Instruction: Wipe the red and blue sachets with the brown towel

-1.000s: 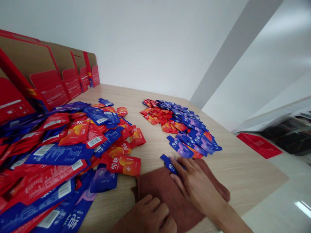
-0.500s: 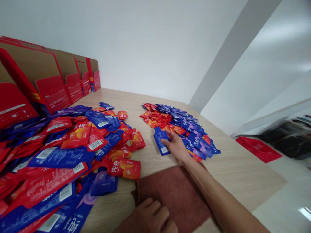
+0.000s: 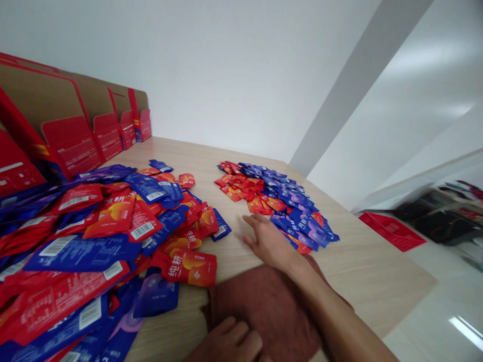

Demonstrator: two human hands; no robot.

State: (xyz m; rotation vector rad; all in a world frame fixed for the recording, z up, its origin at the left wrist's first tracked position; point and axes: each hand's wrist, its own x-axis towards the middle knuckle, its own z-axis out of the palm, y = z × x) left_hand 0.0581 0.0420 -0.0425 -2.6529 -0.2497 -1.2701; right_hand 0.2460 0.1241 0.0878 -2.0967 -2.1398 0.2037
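Note:
My right hand (image 3: 266,239) is stretched over the table with its fingers apart and nothing in them, just left of the neater pile. A blue pouch (image 3: 221,225) lies at the right edge of the loose heap, partly under an orange-red pouch (image 3: 207,221). My left hand (image 3: 230,342) rests on the brown cloth (image 3: 264,306) at the bottom, its fingers curled; whatever is beneath them is hidden. To the left spreads a jumbled heap of red and blue pouches, among them a red pouch (image 3: 192,266) near the cloth.
Overlapping blue pouches (image 3: 298,198) and red pouches (image 3: 241,183) form the right pile. Open red cartons (image 3: 68,143) stand in a row at the left against the wall. A red crate (image 3: 392,231) sits beyond the table's (image 3: 377,271) right edge.
My right hand has let go of the blue pouch, which now lies beside the left heap, and its fingers have opened. My left hand remains on the cloth. The view has shifted slightly.

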